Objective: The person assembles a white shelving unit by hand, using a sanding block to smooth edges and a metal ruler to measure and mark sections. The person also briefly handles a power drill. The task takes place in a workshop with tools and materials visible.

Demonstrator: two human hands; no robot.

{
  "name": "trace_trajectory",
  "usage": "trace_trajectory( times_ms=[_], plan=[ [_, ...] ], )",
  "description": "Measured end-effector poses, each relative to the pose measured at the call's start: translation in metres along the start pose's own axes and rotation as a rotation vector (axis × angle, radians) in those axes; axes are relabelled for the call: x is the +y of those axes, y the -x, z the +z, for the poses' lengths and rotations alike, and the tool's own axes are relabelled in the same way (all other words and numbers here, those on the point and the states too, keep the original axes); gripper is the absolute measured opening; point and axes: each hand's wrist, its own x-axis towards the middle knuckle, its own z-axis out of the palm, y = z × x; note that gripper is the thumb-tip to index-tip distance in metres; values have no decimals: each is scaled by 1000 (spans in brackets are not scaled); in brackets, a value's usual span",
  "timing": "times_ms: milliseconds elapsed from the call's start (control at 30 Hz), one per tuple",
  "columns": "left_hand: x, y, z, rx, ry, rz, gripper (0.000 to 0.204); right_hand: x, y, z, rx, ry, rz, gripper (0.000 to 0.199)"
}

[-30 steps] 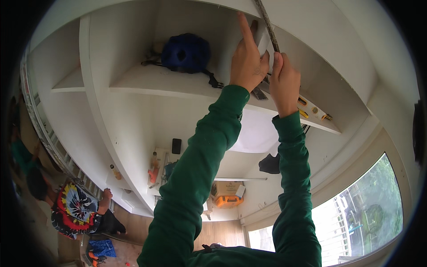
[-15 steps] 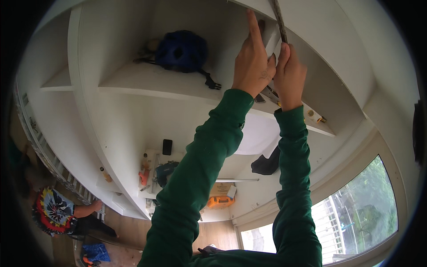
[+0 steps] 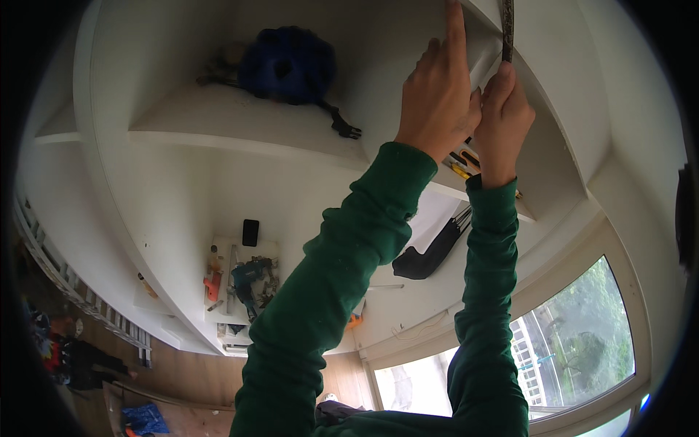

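My right hand (image 3: pixel 504 120) is raised overhead, its fingers wrapped round the lower end of a narrow, dark, worn-looking strip (image 3: pixel 507 29). The strip runs up out of the picture, so I cannot make out its kind. Close beside it on the left, my left hand (image 3: pixel 437 105) has its index finger stretched up along the edge of the white cabinet panel (image 3: pixel 480 16). That fingertip reaches the picture's upper edge, and the thumb side comes near my right hand. Behind my wrists, several hand tools (image 3: pixel 463 164) with yellow and orange parts lie on a shelf, partly hidden.
A blue helmet (image 3: pixel 287 64) with a buckled strap sits on the upper shelf. Lower down are a black phone (image 3: pixel 250 232), a teal power drill (image 3: pixel 247 280) and a black bag (image 3: pixel 429 255). A ladder (image 3: pixel 95 298) and another person (image 3: pixel 73 357) are at lower left; a window (image 3: pixel 582 342) is right.
Both hands have shifted to the right in the picture, with the strip still in my right hand. The whole view has turned, moving the shelves and the other person leftward.
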Motion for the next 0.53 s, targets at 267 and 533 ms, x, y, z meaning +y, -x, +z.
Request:
trace_trajectory(
  times_ms=[267, 533],
  plan=[
    [0, 0, 0, 2, 26, 10, 95, -3, -10, -5, 2, 31, -42, 45],
    [-2, 0, -1, -32, 6, -3, 101, 1, 15, -13, -34, 64, 89, 46]
  ],
)
